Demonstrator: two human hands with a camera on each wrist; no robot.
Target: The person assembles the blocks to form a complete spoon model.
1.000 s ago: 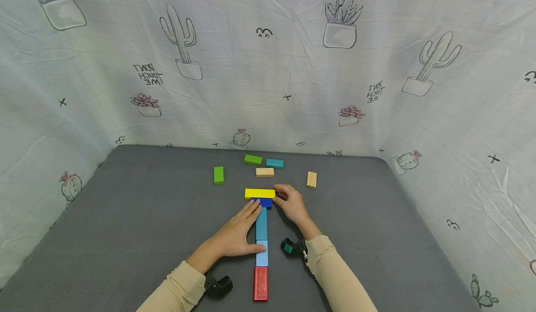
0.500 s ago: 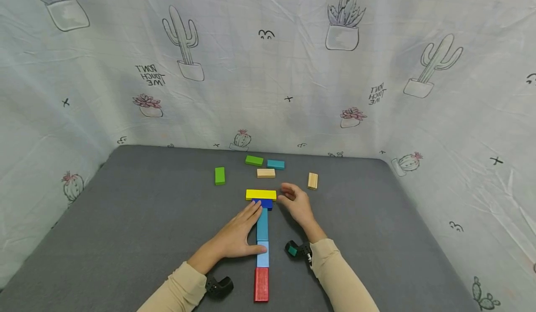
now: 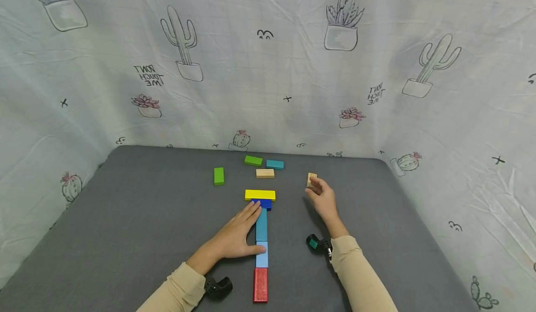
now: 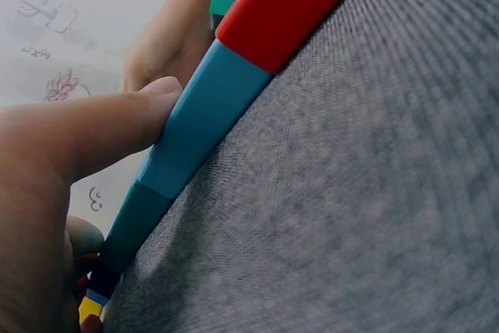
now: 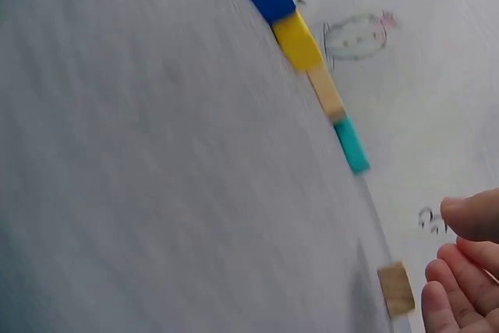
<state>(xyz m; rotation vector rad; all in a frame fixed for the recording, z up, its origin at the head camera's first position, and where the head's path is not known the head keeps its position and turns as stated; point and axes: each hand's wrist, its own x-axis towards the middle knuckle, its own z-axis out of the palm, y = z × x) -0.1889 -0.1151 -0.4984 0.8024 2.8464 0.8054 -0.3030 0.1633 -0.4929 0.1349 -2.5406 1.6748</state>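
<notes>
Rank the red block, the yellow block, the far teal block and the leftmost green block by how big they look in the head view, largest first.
1. Red block, nearest the camera
2. Yellow block
3. Leftmost green block and far teal block: too alike to rank

there are 10 blocks (image 3: 260,194) and 2 grips (image 3: 234,235).

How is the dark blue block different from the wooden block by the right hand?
Colour: the dark blue block is deep blue; the wooden block is pale tan.
Direction: seen from the head camera, the dark blue block lies sideways; the wooden block points front to back.
Place: the dark blue block sits beside the yellow block; the wooden block lies off by itself.
Both are box-shaped and lie on the table.
</notes>
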